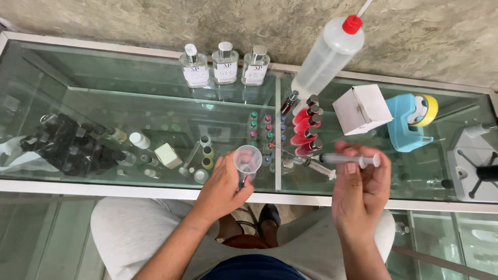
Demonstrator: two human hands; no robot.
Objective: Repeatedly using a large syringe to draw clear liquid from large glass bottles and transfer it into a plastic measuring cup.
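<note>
Lighting: bright, even daylight, soft and diffuse; source direction cannot be told; shadows faint. Glare: pale reflections across the glass counter top (129,93), strongest toward 9 o'clock, veiling the items on the shelf beneath. Focus: centre sharp; right hand (360,181) and syringe (345,159) slightly blurred; left hand (223,184) crisper. Distortion: mild wide-angle bending of the counter frame at 3 and 9 o'clock.

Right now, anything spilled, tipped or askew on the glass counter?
No spill visible. Two things sit askew: the white cardboard box is tilted up on an edge, and the big translucent squeeze bottle with the red cap leans diagonally over the small red-filled vials.
</note>
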